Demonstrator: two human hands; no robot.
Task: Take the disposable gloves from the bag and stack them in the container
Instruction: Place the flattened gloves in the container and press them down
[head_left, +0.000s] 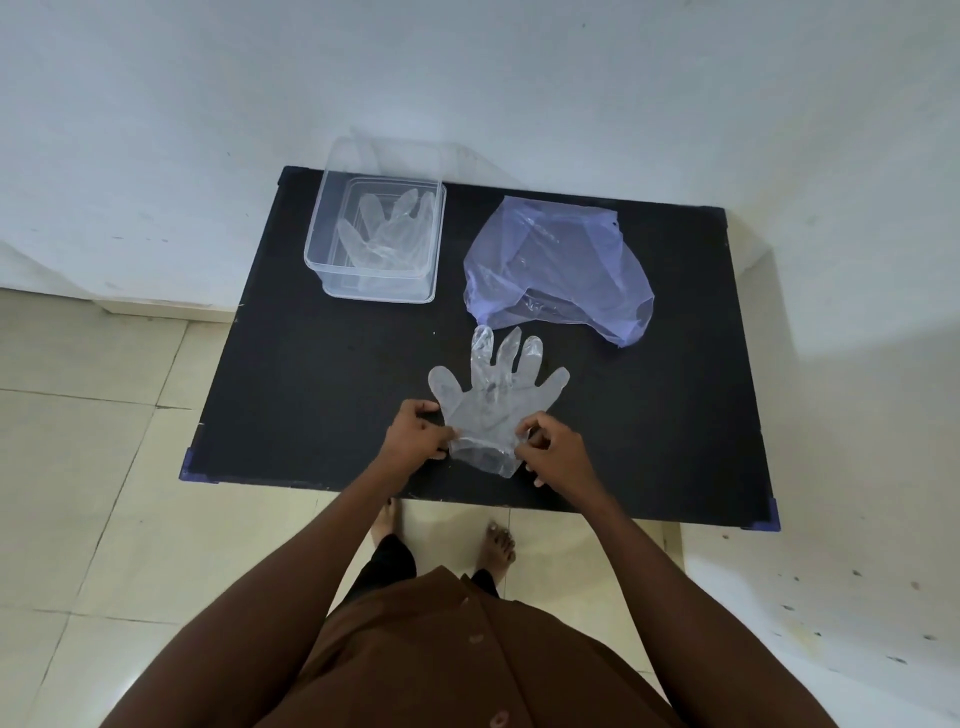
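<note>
A clear plastic glove (496, 395) lay flat on the black table (322, 364), with its five fingers spread out and pointing away from the person. Both hands were at the glove's open cuff end, the end closest to the person. The left hand (418, 434) pinched the left side of the cuff, with the thumb and fingers closed on the thin plastic. The right hand (553, 449) pinched the right side of the cuff the same way. The two hands were a little apart, with the cuff between them.

Past the left hand, far across the table, stood a clear container (379, 244). It had no lid on. Clear gloves in the container (387, 234) lay flat on its bottom. Past the right hand, just beyond the glove's fingertips, lay a see-through purple bag (561, 270). It was crumpled and rested flat on the table. The bag and the container sat side by side, not touching.
</note>
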